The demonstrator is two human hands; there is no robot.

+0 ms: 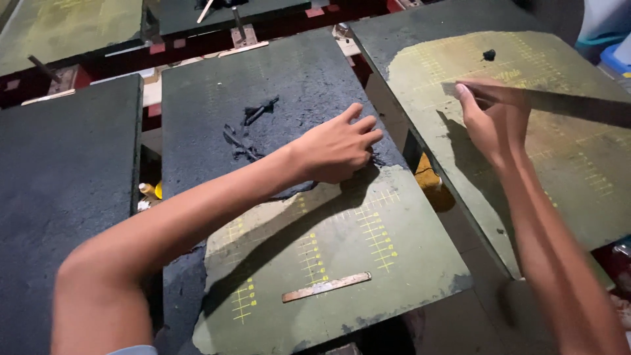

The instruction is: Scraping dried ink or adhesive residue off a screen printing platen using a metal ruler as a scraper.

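My left hand [338, 148] rests with curled fingers on the middle board [368, 263], right at the edge where a dark crusty coating [296, 72] meets bare olive surface with yellow ruler marks. A few peeled dark scraps [253, 118] lie just left of it. My right hand [493, 115] is shut on a long flat scraper blade [578, 108] laid across the right board [591, 197], which is mostly bare olive. A small black lump [489, 54] lies on that board beyond my fingers.
A flat wooden stick [327, 287] lies on the middle board near its front edge. A fully dark-coated board [59, 190] sits at the left. More boards [66, 26] stand on a red frame [171, 46] at the back. Gaps separate the boards.
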